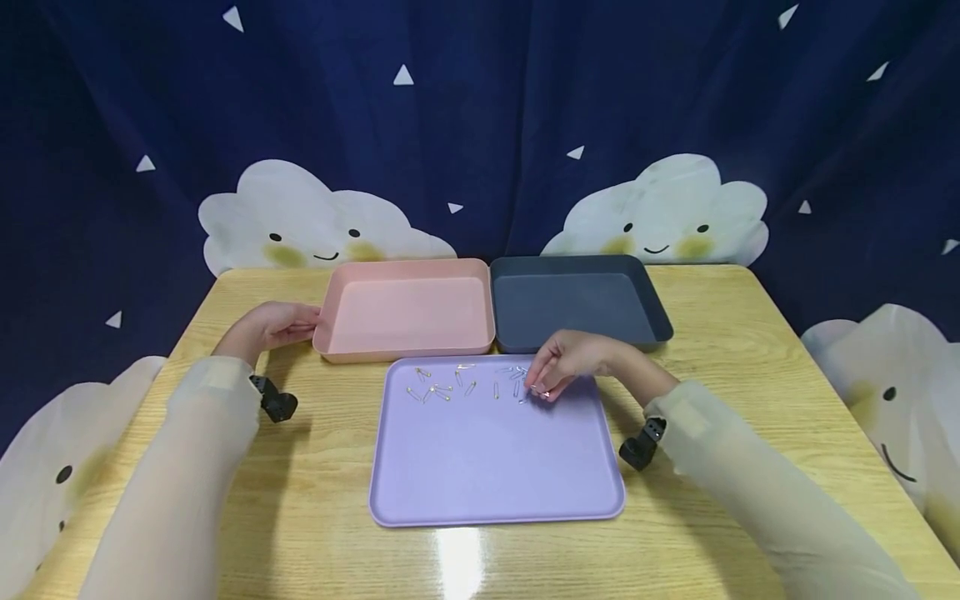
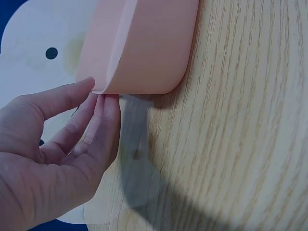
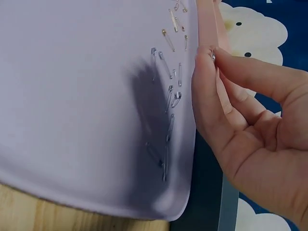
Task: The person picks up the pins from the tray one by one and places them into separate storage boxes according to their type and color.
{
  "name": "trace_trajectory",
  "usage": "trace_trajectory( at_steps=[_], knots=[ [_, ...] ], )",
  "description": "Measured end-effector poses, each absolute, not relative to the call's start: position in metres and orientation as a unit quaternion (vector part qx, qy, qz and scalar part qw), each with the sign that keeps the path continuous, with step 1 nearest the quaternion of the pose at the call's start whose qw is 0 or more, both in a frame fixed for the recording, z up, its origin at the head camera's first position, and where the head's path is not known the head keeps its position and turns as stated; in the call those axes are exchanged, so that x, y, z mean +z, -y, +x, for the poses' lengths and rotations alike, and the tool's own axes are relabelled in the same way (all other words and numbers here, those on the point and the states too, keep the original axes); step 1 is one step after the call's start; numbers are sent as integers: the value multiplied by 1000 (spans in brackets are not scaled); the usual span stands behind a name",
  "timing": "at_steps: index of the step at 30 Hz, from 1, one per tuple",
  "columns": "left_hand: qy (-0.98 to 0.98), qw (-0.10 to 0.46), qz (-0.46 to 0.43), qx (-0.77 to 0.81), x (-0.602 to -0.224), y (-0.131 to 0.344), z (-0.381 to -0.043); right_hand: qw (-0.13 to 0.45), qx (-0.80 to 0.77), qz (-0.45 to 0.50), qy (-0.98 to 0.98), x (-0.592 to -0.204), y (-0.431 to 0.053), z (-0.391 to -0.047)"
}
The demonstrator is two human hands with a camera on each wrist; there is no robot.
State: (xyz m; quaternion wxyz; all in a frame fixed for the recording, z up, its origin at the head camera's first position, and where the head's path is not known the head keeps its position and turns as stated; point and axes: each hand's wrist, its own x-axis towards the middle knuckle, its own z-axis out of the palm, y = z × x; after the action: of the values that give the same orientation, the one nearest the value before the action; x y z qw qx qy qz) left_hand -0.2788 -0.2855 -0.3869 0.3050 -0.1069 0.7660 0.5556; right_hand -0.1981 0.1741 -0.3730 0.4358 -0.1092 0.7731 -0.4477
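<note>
With our left hand [image 1: 279,323] we pinch the left rim of the pink tray [image 1: 412,312], thumb at the edge and fingers against the outer wall. Our right hand [image 1: 566,362], thumb and forefinger together, is clamped on a silvery pin [image 3: 213,56], mostly hidden by the fingertips, above the far right part of the purple tray [image 1: 495,467]. Near that tray's far edge we see gold pins [image 3: 168,40] on the left and silver pins [image 3: 165,65] towards the right. Beside the pink tray stands the dark tray [image 1: 566,304], all on the worktop [image 1: 315,475].
</note>
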Motion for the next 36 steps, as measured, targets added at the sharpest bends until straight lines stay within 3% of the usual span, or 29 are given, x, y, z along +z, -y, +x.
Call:
trace_trajectory(
  at_steps=[21, 36],
  knots=[
    [-771, 321, -56, 547, -391, 289, -280, 426, -444, -114, -780, -350, -144, -231],
    [-762, 308, -84, 563, -390, 290, -279, 422, -437, -120, -785, -332, -112, -260]
  ],
)
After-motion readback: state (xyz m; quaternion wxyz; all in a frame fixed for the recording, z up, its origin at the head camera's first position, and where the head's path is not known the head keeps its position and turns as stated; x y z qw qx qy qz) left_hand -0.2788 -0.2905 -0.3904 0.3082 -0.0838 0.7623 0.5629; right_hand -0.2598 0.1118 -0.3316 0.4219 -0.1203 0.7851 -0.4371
